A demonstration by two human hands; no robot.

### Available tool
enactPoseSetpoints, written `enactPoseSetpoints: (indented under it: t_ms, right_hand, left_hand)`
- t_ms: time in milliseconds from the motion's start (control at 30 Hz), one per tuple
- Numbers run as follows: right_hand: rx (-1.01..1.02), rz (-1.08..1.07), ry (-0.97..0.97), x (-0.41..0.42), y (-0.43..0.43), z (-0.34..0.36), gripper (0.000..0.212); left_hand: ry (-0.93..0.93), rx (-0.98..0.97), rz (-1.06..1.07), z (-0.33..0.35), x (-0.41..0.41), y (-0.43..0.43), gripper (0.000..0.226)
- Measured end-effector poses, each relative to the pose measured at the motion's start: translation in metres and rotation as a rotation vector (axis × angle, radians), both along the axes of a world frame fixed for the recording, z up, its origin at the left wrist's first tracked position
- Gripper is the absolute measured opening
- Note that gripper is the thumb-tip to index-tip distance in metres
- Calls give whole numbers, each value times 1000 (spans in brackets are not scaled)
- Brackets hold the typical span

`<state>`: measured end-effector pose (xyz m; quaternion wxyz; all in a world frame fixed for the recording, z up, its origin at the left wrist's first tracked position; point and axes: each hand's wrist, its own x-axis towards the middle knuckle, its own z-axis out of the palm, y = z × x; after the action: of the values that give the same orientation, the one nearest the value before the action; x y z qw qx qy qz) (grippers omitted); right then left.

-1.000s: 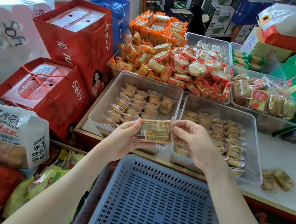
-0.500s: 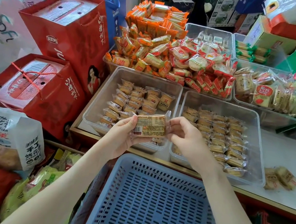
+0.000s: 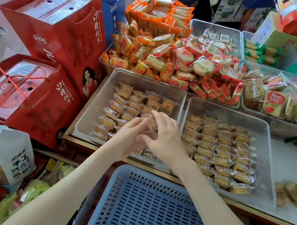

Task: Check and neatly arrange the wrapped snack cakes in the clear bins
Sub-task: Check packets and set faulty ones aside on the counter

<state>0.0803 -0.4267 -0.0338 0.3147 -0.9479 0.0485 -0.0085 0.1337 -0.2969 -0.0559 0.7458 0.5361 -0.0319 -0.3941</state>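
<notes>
Both hands meet over the left bin (image 3: 94, 108), above the right-hand end of its rows, and between them is one wrapped snack cake (image 3: 151, 122). It is held just above the packed cakes and does not lie among them.

The left hand (image 3: 130, 135) comes up from the near side of the bin, with its fingers bent and pinching the cake's left edge. The right hand (image 3: 166, 137) reaches over from the bin's right wall. Its fingers are curled down over the top and far edge, so it covers most of the wrapper. Only a blurred sliver of cake shows between the fingertips, and I can't tell for sure which way its long side runs.

The cakes already in the bin lie flat in rows, long sides running across the bin from wall to wall. One cake (image 3: 167, 106) stands on edge at the far right corner, just beyond the hands. If there is an open slot it is straight below the fingers, hidden by them. I'd say the cake has to go down flat, turned to match those rows. The right hand is on top and is better placed to press it in.

To the right of this bin, the right bin (image 3: 265, 149) is tidily filled. A blue basket (image 3: 148, 208) sits on the bin's near side.
</notes>
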Motion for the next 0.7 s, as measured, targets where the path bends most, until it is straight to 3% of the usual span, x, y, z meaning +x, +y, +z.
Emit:
enactPoseSetpoints:
  t_ms: [67, 133, 267, 367, 500, 700]
  right_hand:
    - [78, -38, 52, 14, -9, -6, 68]
    - [150, -93, 107, 26, -22, -15, 56]
    - [-14, -60, 284, 45, -39, -32, 44]
    - [-324, 42, 329, 60, -33, -44, 42]
    - [-691, 240, 441, 68, -23, -59, 38]
    - [-831, 440, 653, 78, -22, -69, 33]
  left_hand:
    - [6, -1, -96, -6, 7, -1, 47]
    - [-107, 151, -230, -14, 15, -2, 50]
    - [-844, 752, -459, -40, 47, 2, 61]
    - [-1247, 992, -614, -64, 76, 4, 84]
    - [-1340, 1197, -866, -95, 98, 8, 102]
    - [-1303, 1197, -919, -109, 103, 8, 107]
